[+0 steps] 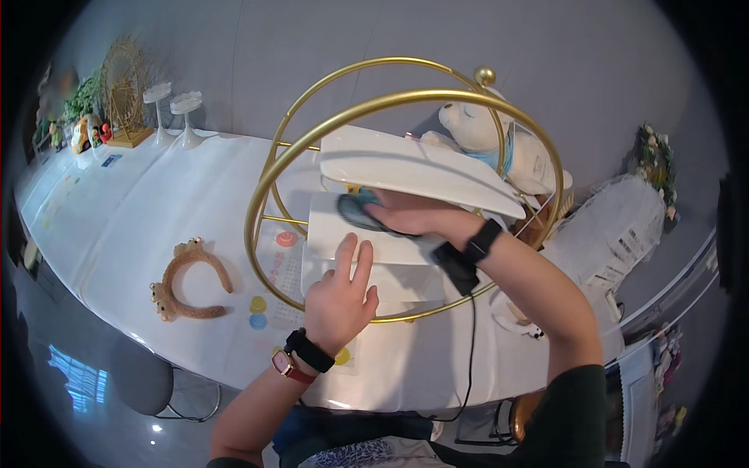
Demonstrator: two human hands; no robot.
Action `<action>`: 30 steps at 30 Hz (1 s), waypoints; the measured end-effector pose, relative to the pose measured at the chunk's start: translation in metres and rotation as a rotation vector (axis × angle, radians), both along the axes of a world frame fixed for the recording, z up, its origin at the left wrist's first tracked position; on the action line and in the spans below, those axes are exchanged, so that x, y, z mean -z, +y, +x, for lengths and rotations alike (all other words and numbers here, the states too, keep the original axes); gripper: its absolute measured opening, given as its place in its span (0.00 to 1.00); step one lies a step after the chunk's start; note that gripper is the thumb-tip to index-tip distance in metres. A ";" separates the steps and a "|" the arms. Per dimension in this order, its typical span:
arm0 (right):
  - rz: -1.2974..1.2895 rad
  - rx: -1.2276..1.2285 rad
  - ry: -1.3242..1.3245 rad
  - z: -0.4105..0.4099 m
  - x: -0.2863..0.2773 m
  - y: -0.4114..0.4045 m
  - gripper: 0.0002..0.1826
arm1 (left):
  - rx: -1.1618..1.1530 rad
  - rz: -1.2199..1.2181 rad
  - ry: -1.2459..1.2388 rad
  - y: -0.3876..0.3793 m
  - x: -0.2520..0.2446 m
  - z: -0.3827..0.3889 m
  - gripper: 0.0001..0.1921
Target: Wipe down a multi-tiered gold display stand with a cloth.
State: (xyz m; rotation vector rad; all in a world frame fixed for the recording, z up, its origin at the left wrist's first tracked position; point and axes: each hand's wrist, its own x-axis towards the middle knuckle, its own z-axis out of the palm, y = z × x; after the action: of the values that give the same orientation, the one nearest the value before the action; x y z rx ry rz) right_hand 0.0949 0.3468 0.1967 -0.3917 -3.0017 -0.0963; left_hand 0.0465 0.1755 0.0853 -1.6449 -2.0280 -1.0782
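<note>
My right hand [404, 212] presses a blue-grey cloth [358, 212] onto a white rectangular plate [327, 225], the middle tier of a stand with a round gold metal frame [275, 175]. Its forearm reaches in from the right, below the upper white plate [404, 164]. My left hand [339, 298] rests its extended fingertips at the front edge of the middle plate, with no object in it. A lower white plate [404, 284] shows partly beneath. A black device [459, 269] with a cable hangs by my right wrist.
A white plush bear [480, 128] lies behind the frame. A brown furry headband [169, 281] lies to the left on the white-covered table [193, 210]. At the far left are white cake stands [186, 105] and a model Ferris wheel [124, 99]. A plastic-wrapped bundle [608, 228] stands right.
</note>
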 end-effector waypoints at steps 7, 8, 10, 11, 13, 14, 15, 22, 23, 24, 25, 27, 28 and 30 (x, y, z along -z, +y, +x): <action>0.281 -0.077 -0.008 0.001 -0.005 0.019 0.21 | -0.014 0.058 0.054 0.003 -0.001 -0.002 0.30; 0.263 -0.071 0.006 0.011 -0.003 0.026 0.22 | -0.018 0.045 0.038 0.001 -0.001 -0.001 0.31; 0.253 -0.054 0.013 0.038 0.002 0.047 0.23 | 0.005 0.048 0.027 0.003 -0.002 -0.001 0.32; 0.224 -0.064 0.097 0.053 0.011 0.061 0.24 | 0.018 0.052 0.023 0.003 -0.001 -0.001 0.33; 0.193 -0.073 0.176 0.075 0.012 0.071 0.25 | 0.025 0.059 0.019 0.003 0.000 -0.002 0.34; 0.114 0.051 0.091 0.082 0.009 0.068 0.26 | 0.021 0.063 0.023 0.002 0.001 -0.004 0.34; 0.040 0.183 0.007 0.088 0.006 0.067 0.27 | 0.025 0.064 0.020 0.002 0.002 -0.004 0.34; -0.283 0.515 0.295 0.106 0.049 0.076 0.30 | 0.042 0.051 0.018 0.002 0.001 -0.001 0.36; -0.288 0.519 0.295 0.106 0.049 0.072 0.30 | 0.046 0.040 0.009 0.002 0.001 0.000 0.37; -0.267 0.558 0.291 0.106 0.048 0.070 0.29 | 0.048 0.036 0.010 0.002 0.000 0.000 0.37; -0.246 0.598 0.286 0.106 0.047 0.067 0.29 | 0.047 0.035 0.008 0.003 0.000 0.000 0.37; -0.250 0.602 0.324 0.109 0.051 0.060 0.27 | 0.041 0.029 0.006 0.004 0.001 0.000 0.38; -0.250 0.605 0.361 0.111 0.054 0.054 0.24 | 0.027 0.053 0.020 0.005 0.002 -0.001 0.38; -0.146 0.565 0.452 0.121 0.060 0.040 0.24 | 0.023 0.082 0.032 0.007 0.000 0.000 0.38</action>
State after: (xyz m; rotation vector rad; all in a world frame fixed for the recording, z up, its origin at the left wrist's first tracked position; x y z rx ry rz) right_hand 0.2155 0.3871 0.1371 -1.1006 -2.3841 0.1466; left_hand 0.0470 0.1828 0.0849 -1.6374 -1.9240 -1.1202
